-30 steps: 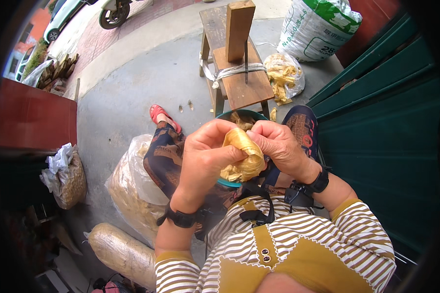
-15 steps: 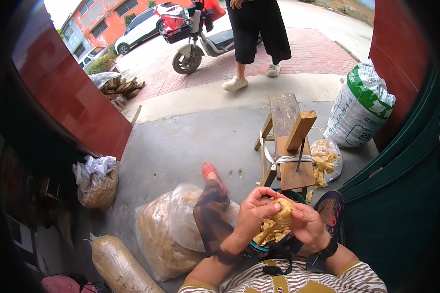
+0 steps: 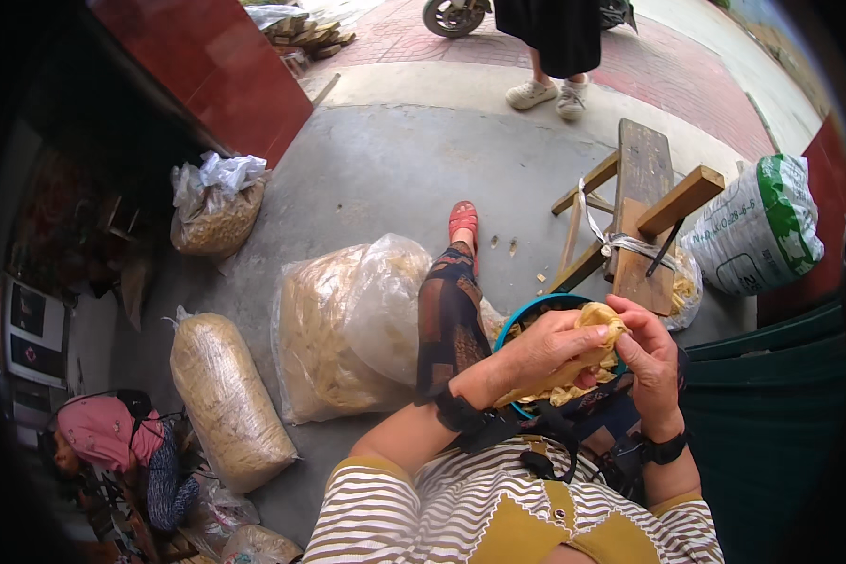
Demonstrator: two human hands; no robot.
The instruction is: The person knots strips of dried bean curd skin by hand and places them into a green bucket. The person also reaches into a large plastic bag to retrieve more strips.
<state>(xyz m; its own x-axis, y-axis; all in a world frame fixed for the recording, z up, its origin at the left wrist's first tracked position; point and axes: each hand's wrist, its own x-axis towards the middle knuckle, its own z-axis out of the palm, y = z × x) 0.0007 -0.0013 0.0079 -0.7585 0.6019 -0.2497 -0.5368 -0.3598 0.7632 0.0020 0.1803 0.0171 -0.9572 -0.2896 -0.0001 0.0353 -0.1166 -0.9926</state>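
A crumpled, yellowish, sheet-like piece (image 3: pixel 603 320) is held up between my two hands, its exact kind unclear. My left hand (image 3: pixel 547 346) grips it from the left with the thumb over it. My right hand (image 3: pixel 652 357) pinches its right edge with thumb and fingers. Below them, a teal basin (image 3: pixel 508 336) sits at my lap, with similar yellowish pieces inside; my hands and forearm partly cover it. Just beyond the basin stands a wooden bench (image 3: pixel 643 164), with a wooden block (image 3: pixel 681 199) and dark rod tied on by white cloth.
To my left lie a big clear bag (image 3: pixel 324 329) of yellowish material, a long stuffed sack (image 3: pixel 230 404) and a smaller bag (image 3: pixel 218 207). A white-green sack (image 3: pixel 757 226) stands right. A person in pink (image 3: pixel 103 432) is low at left; another person's shoes (image 3: pixel 545 96) are at the doorway.
My view has tipped down and left, showing more of the basin and the person in pink. The yellowish piece, rounded and bunched before, now hangs more spread out between my hands.
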